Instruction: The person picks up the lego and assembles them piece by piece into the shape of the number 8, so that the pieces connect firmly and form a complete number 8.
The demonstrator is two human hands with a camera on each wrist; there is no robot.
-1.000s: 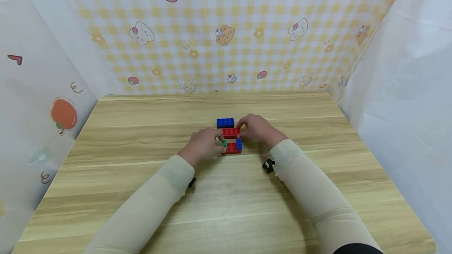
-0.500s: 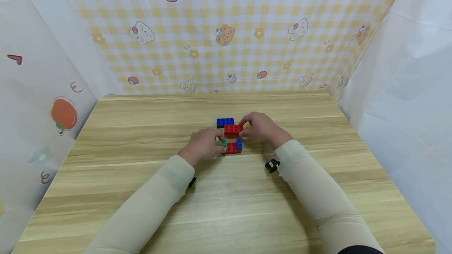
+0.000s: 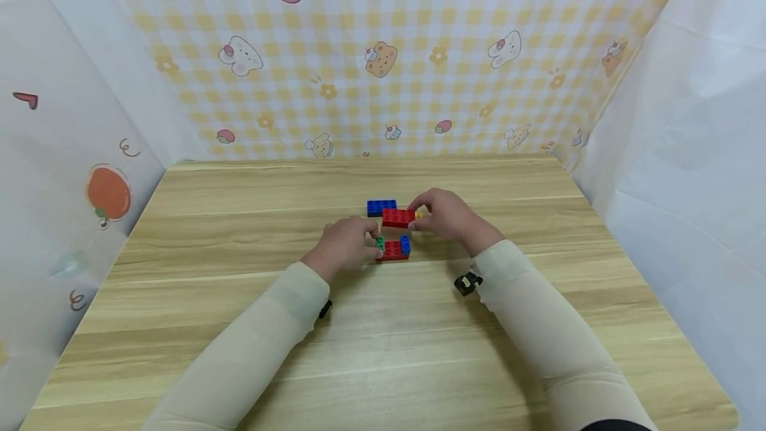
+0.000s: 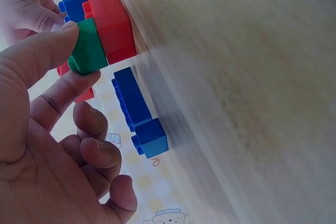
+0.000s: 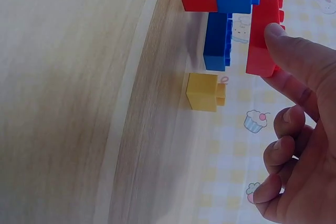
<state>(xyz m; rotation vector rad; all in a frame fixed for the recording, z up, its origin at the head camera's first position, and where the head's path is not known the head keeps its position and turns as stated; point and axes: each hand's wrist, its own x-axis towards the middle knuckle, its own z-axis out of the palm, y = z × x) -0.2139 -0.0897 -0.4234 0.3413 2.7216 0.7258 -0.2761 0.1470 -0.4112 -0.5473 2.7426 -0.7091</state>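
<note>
My left hand pinches a small green brick between thumb and index finger. That brick sits on the left end of a red brick, and a small blue brick sits on its right end. The red studs between them are bare. Slightly farther back, my right hand holds a second red brick by its right end, thumb on the near side. In the right wrist view this red brick is off the table, studs up, apart from the assembled bricks.
A long blue brick lies behind the held red brick. The left wrist view shows a smaller blue brick near it. A yellow brick stands on the wooden table near my right hand. A patterned cloth hangs behind.
My right hand has lifted the second red brick and shifted it a little right and away from the assembled bricks. My left hand has stayed on the green brick.
</note>
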